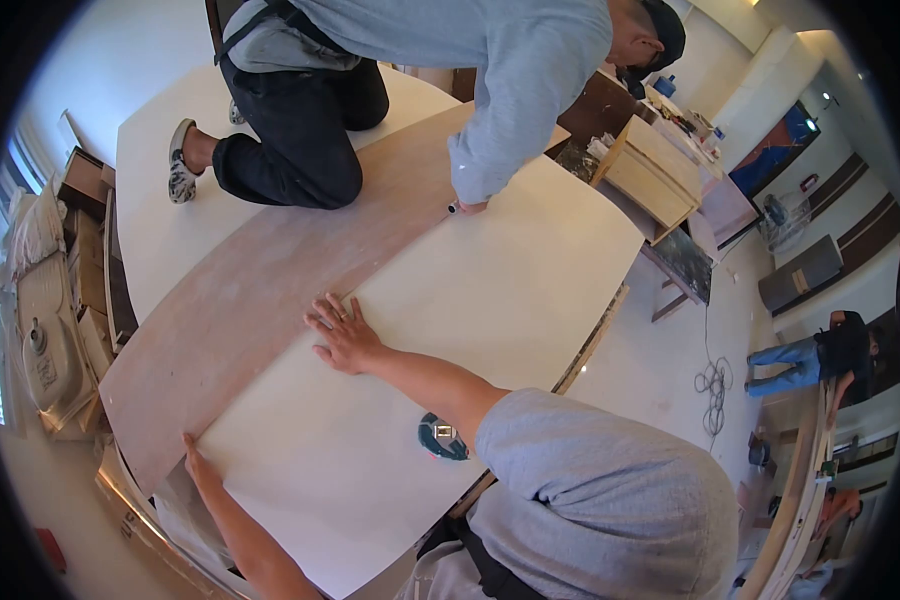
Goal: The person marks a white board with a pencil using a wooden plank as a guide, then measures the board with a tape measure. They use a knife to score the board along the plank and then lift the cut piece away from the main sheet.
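Observation:
My right hand [345, 335] lies flat with its fingers spread, a ring on one of them. Its palm is on a large white sheet [510, 290], and its fingertips reach the edge of a long brown board [260, 270] lying across that sheet. Lower left, my left hand [196, 458] is at the same board's near edge, close to its end; most of its fingers are hidden. A teal tape measure [442, 437] rests on the sheet beside my right forearm.
A co-worker [530, 80] kneels on the brown board, one hand at its edge with a small dark-tipped object. Wooden drawer box [650, 180] and bench stand behind. Cartons and a wrapped sink [55, 350] sit left. A coiled cable [713, 385] lies on the floor; another person [840, 350] stands right.

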The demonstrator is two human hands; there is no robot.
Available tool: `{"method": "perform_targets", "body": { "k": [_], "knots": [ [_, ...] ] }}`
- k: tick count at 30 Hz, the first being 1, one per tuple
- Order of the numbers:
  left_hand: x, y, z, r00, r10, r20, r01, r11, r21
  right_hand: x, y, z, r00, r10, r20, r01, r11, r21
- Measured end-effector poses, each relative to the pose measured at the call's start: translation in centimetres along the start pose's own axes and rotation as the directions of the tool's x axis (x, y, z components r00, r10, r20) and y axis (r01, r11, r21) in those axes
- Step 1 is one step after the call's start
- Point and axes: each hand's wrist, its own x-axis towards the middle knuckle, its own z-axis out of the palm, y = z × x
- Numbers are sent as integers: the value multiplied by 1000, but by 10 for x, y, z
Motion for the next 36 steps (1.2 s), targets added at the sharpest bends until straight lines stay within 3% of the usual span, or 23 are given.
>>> {"method": "perform_targets", "body": {
  "k": [8,20,23,26,32,36],
  "knots": [
    [-4,3,1,997,-77,29,79,994,-79,1,1,4,1000,3,9,-3,1000,2],
    [9,-7,-4,999,-28,-27,28,1000,-10,1,-1,3,1000,2,5,-2,1000,4],
    [-21,11,3,998,63,26,-65,996,63,2,-2,-2,1000,-4,8,4,1000,-8],
    [-17,12,4,997,-46,58,48,998,-40,0,-1,-3,1000,-5,-5,5,1000,-4],
    [-27,21,11,999,7,-37,-5,998,61,0,0,1,1000,-15,-25,15,1000,19],
    [-22,17,8,1000,-24,-20,24,1000,10,-1,0,-2,1000,-6,0,6,1000,22]
  ]
}}
